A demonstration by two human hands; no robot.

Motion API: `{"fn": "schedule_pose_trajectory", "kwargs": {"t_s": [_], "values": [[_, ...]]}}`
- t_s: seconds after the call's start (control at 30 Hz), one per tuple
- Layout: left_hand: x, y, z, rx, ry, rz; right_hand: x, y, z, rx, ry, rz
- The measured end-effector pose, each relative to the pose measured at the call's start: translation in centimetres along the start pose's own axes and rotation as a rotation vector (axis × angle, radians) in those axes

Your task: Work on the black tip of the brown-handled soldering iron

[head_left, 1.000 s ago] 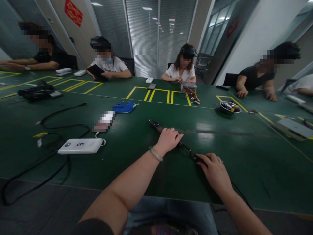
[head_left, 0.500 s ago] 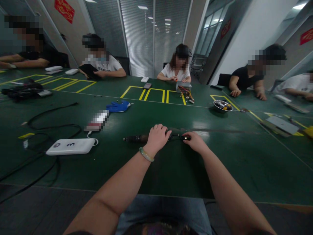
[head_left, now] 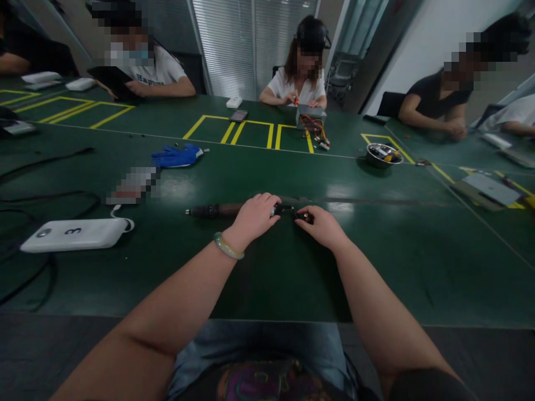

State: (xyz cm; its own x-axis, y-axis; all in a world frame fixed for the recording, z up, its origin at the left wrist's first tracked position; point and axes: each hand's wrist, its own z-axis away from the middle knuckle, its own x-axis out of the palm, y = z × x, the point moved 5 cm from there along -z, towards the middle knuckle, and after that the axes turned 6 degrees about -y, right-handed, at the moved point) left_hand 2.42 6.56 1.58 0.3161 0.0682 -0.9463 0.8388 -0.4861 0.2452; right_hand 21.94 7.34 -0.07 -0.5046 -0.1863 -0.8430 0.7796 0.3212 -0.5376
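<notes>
A long electric screwdriver (head_left: 225, 210), brown with a black nose and a small metal tip, lies flat on the green table, its tip toward the left. My left hand (head_left: 254, 216) is closed over its rear end, thumb and fingers wrapped round it. From that end a short dark cord (head_left: 287, 208) runs toward my right hand (head_left: 321, 225). There, the fingertips pinch a small black connector (head_left: 308, 218), partly hidden by the fingers. The two hands are close together, with a narrow gap between the fingertips.
A white power bank (head_left: 79, 234) is cabled to a phone (head_left: 132, 185) on the left, near black cables. Beyond lie a blue glove (head_left: 178, 156) and a metal bowl (head_left: 382, 157) of small parts. Across the table a person (head_left: 298, 83) handles a grey box (head_left: 310, 116) with wires.
My view has tilted down and drawn nearer the table. My right hand, still pinching the black connector, is closer to my left hand, which stays on the screwdriver.
</notes>
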Motion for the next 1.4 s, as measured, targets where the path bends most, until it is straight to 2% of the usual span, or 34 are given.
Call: {"fn": "schedule_pose_trajectory", "kwargs": {"t_s": [0.33,0.57,0.93,1.0,1.1,1.27,1.33,1.4], "values": [[-0.7,0.4,0.3,0.096,-0.051,0.049,-1.0,1.0,1.4,0.169,-0.104,0.025],[-0.7,1.3,1.0,0.141,-0.051,-0.014,-1.3,2.1,1.5,0.187,-0.134,-0.036],[-0.5,2.0,1.0,0.126,-0.019,-0.058,-1.6,2.3,1.8,0.321,-0.186,-0.108],[-0.5,1.9,1.0,0.126,-0.015,-0.052,-1.5,2.0,2.0,0.316,-0.176,-0.146],[-0.5,1.9,0.8,0.148,-0.026,-0.041,-1.6,1.5,1.8,0.279,-0.083,-0.143],[-0.2,2.1,0.6,0.154,-0.048,-0.054,-1.6,0.0,1.3,0.108,0.056,-0.208],[0.0,2.1,0.6,0.14,-0.044,-0.06,-1.2,-0.6,1.1,0.048,0.028,-0.303],[0.0,2.1,0.5,0.138,-0.032,-0.063,-0.3,-1.1,0.9,-0.009,-0.066,-0.416]]}}
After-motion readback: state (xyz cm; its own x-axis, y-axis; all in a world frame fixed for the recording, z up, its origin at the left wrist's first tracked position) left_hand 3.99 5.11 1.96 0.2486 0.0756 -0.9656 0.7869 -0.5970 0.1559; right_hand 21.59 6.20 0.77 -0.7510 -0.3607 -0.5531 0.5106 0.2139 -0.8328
